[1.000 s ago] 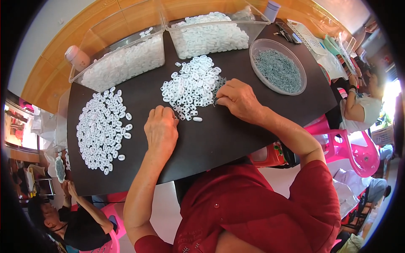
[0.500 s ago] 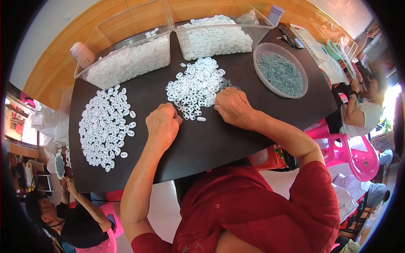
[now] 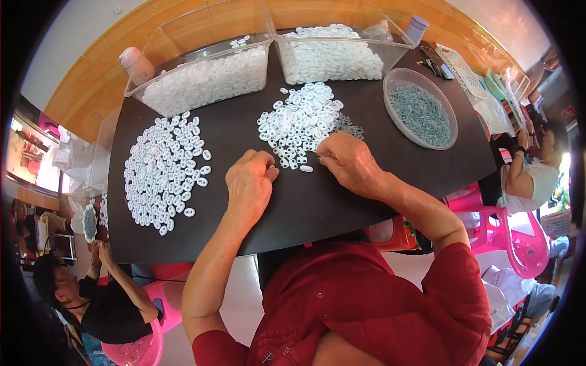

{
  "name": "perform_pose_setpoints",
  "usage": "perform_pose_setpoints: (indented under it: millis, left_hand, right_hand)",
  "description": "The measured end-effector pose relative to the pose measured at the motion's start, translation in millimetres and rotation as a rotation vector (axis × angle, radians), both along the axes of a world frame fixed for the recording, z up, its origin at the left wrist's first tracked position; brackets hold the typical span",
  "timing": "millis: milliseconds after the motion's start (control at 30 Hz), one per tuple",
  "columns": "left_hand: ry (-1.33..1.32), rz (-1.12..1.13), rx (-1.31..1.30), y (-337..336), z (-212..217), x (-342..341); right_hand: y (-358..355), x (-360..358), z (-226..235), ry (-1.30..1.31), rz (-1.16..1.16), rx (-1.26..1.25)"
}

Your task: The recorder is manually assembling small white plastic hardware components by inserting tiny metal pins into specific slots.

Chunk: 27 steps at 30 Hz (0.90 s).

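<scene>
White pieces (image 3: pixel 303 114) between and beyond left hand (image 3: pixel 250 183) and right hand (image 3: pixel 351 163) | apparently being handled singly | both being held curled, contents untellable | fine pinch being called for

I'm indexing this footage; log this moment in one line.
left hand: near central white pile | right hand: near grey heap | grips: unclear

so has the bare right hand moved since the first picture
Yes, the right hand shifted slightly left and toward the dark red shirt, away from the round clear plastic dish of small grey pieces.
</scene>
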<state>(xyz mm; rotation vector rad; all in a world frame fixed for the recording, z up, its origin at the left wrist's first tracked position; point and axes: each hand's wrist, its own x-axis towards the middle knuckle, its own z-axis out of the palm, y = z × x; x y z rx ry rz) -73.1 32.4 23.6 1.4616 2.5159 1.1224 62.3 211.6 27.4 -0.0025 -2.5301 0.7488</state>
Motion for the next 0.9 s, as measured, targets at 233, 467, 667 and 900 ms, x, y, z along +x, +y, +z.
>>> perform_pose_setpoints:
  millis: [233,467,667,900]
  left_hand:
    - [-1.098,0.114,0.325,-21.6,8.1,27.7]
    - [-1.255,0.129,0.498,-28.2,7.3,49.9]
    - [-1.256,0.131,0.515,-31.3,6.1,55.5]
    - [-1.220,0.142,0.543,-32.4,6.0,60.5]
  right_hand:
    - [-31.2,-4.3,17.1,-0.073,0.079,-0.400]
    - [-50.5,-5.1,24.5,-0.307,0.082,-0.780]
    - [-55.4,-3.7,21.4,-0.339,0.100,-0.856]
    - [-58.1,-3.9,21.7,-0.345,0.124,-0.843]
